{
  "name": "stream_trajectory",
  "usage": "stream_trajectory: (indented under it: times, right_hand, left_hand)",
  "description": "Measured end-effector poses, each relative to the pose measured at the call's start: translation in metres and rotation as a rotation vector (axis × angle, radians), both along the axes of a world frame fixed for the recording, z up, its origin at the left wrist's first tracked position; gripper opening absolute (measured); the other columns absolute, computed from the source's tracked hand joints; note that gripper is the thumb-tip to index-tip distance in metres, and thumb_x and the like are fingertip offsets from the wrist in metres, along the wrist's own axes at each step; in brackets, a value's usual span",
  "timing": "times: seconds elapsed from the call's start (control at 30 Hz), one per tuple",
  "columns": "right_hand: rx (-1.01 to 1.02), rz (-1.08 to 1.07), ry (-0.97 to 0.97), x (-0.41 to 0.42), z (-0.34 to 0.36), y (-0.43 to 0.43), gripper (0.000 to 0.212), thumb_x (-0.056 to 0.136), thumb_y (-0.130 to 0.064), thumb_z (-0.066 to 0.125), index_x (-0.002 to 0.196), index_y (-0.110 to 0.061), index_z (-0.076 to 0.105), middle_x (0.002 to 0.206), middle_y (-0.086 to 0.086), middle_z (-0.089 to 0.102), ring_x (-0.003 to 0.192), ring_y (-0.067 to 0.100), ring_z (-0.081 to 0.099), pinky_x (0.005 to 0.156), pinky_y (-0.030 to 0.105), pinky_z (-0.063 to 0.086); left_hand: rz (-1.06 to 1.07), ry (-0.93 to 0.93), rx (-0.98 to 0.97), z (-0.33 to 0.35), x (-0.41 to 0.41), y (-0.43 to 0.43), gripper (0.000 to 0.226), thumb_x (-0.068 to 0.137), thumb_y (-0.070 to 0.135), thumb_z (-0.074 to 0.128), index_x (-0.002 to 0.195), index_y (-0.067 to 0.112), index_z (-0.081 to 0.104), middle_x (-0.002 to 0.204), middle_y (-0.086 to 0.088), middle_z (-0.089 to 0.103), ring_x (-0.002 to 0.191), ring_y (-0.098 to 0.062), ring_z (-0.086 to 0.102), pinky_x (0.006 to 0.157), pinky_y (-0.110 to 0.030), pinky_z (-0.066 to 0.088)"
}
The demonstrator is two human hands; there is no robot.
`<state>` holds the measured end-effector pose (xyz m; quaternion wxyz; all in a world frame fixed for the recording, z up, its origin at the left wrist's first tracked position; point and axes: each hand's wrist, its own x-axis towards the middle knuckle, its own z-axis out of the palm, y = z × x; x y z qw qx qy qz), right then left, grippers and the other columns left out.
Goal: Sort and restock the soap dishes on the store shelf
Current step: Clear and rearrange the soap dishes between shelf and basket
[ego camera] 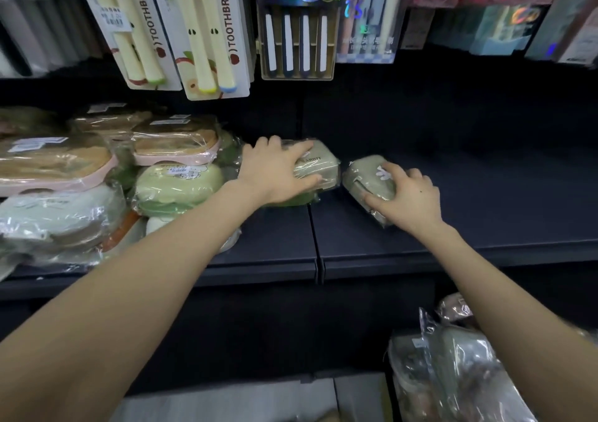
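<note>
- Our left hand [278, 169] is clamped on the left dish [323, 161]. The fingers are spread over the lid and the thumb is hooked on the near edge.
- Our right hand [409, 195] grips the right dish [364, 176]. The fingers are curled over the top and the thumb is on the near side.
- Both dishes are wrapped in clear film and sit mid-shelf [469, 221], just beside each other with a small gap. The left dish rests on something green.
- Each dish pokes out past the fingertips, on the far side of the palm.
- The left dish has its printed lid up, and its long axis runs left-right.
- The right dish is skewed to the shelf edge with its lid up. Our hand covers too much of it to tell the axis.
- A pile [174, 185] of wrapped dishes lies to the left, touching our left wrist side.
- Toothbrush packs [207, 33] hang at the far side, and a bag [453, 376] of stock sits near right.
</note>
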<state>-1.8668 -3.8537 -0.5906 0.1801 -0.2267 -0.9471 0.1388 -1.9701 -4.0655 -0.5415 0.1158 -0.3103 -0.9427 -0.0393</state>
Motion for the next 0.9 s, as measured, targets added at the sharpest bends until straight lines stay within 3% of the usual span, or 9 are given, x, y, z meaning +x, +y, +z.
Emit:
stream_trajectory:
  times: [0.1,0.2,0.4,0.53,0.7,0.8,0.9]
  right_hand:
    - [-0.047,-0.015,0.078,0.039,0.011,-0.020,0.070,0.078,-0.059,0.063,0.139,-0.027,0.046,0.126,0.015,0.053,0.114,0.036,0.049,0.097,0.046,0.038]
    - [-0.124,0.014,0.143,0.086,0.018,-0.043,0.071,0.077,-0.058,0.065,0.138,-0.029,0.048,0.127,0.013,0.053,0.116,0.033,0.048,0.100,0.048,0.038]
    - [-0.308,0.047,0.165,0.178,-0.003,-0.092,0.071,0.075,-0.052,0.069,0.140,-0.033,0.046,0.125,0.003,0.053,0.117,0.023,0.049,0.102,0.043,0.039]
    - [-0.403,0.033,0.101,0.228,-0.044,-0.126,0.072,0.074,-0.052,0.069,0.139,-0.037,0.044,0.121,-0.001,0.052,0.112,0.019,0.049,0.096,0.037,0.041]
    - [-0.496,-0.004,0.001,0.273,-0.114,-0.166,0.076,0.069,-0.054,0.070,0.138,-0.027,0.049,0.118,0.005,0.056,0.110,0.024,0.052,0.093,0.038,0.041]
    - [-0.551,-0.054,-0.081,0.279,-0.160,-0.178,0.087,0.058,-0.066,0.056,0.133,-0.022,0.053,0.115,0.009,0.059,0.107,0.029,0.055,0.090,0.039,0.043]
    - [-0.643,-0.133,-0.207,0.269,-0.206,-0.183,0.080,0.065,-0.054,0.069,0.136,-0.022,0.048,0.119,0.013,0.056,0.112,0.033,0.053,0.094,0.039,0.043]
  left_hand:
    - [-0.037,0.019,0.075,0.006,0.035,-0.013,0.073,0.083,0.076,0.035,0.147,0.044,0.024,0.130,-0.011,0.046,0.119,-0.031,0.042,0.102,-0.045,0.031]
    - [-0.086,0.027,0.177,0.006,0.080,-0.034,0.085,0.069,0.082,0.018,0.145,0.045,0.029,0.125,-0.006,0.050,0.116,-0.027,0.044,0.100,-0.042,0.033]
    - [-0.101,-0.013,0.303,-0.024,0.160,-0.085,0.080,0.074,0.078,0.025,0.144,0.040,0.036,0.123,-0.007,0.051,0.115,-0.026,0.044,0.098,-0.042,0.034]
    - [-0.031,-0.041,0.340,-0.073,0.207,-0.112,0.076,0.076,0.077,0.032,0.139,0.036,0.045,0.116,-0.008,0.056,0.104,-0.029,0.051,0.087,-0.043,0.040]
    - [0.038,-0.071,0.298,-0.158,0.242,-0.140,0.070,0.078,0.073,0.038,0.130,0.029,0.056,0.106,-0.010,0.061,0.092,-0.031,0.058,0.076,-0.042,0.046]
    - [0.110,-0.135,0.236,-0.209,0.251,-0.146,0.070,0.077,0.072,0.038,0.127,0.027,0.059,0.102,-0.013,0.062,0.088,-0.033,0.060,0.073,-0.045,0.048]
    - [0.210,-0.268,0.215,-0.255,0.260,-0.144,0.070,0.073,0.070,0.040,0.123,0.025,0.062,0.095,-0.015,0.062,0.083,-0.036,0.060,0.070,-0.045,0.049]
